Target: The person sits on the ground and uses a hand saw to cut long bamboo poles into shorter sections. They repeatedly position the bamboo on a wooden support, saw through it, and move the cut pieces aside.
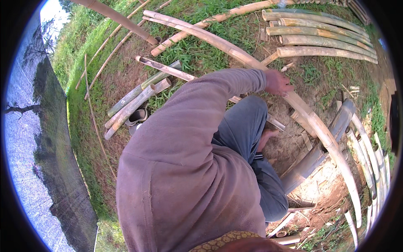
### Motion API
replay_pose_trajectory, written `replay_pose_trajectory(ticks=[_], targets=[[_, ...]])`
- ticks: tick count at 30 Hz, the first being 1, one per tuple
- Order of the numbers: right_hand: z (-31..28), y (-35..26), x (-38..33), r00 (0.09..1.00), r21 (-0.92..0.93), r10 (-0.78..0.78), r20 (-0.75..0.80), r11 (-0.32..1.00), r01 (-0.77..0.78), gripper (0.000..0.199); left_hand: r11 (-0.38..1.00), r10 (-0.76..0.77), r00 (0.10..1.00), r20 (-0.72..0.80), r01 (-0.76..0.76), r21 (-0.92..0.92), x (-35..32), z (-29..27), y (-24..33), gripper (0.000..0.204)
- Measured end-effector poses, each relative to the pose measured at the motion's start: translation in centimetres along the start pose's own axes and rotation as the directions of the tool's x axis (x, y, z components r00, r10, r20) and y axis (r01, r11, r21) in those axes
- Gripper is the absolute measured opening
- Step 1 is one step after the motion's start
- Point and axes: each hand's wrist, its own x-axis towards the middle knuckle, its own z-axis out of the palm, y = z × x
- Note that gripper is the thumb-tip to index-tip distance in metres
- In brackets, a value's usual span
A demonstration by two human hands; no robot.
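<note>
My left hand (277, 82) reaches out from a grey-purple sleeve and closes over a long, pale, curved bamboo pole (323, 134). This pole runs from the top left down to the lower right. My bent knee in blue-grey trousers (243, 122) is just below the arm. A patch of bare skin (267, 136) shows beside the trouser leg; I cannot tell whether it is a hand or a foot. My right hand is not visible.
Thick bamboo poles (319, 40) are stacked at the top right. Short cut pieces (134, 98) and dark footwear (136, 117) lie on grass at the left. A dark split bamboo half (319, 153) lies over bare dug earth (323, 189). Thin strips (373, 159) line the right.
</note>
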Motion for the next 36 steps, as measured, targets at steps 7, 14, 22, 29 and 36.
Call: replay_pose_trajectory(ticks=[7,14,22,29,36], targets=[[-12.7,-12.6,-0.4,0.609,-0.202,-0.387,-0.693,0.914,0.352,0.075,0.998,0.046,0.998,0.039,-0.044,-0.052,-1.5,-2.9,3.1,0.043],[-11.4,-27.2,3.8,0.347,-0.401,-0.888,-0.302,0.449,0.799,0.059,0.983,0.157,0.981,0.117,-0.145,-0.109,-1.1,-3.9,5.6,0.043],[-6.2,-29.3,5.2,0.244,-0.181,-0.905,-0.349,0.320,0.930,0.044,0.989,0.129,0.981,0.144,-0.116,-0.094,-4.4,-3.4,4.2,0.044],[-6.0,-30.1,4.4,0.315,-0.113,-0.900,-0.302,0.362,0.925,0.047,0.985,0.144,0.983,0.110,-0.132,-0.109,-4.8,-1.9,2.9,0.045],[-5.8,-30.6,3.6,0.352,-0.126,-0.899,-0.260,0.393,0.911,0.046,0.984,0.161,0.984,0.073,-0.154,-0.085,-5.3,-0.3,1.9,0.044]])
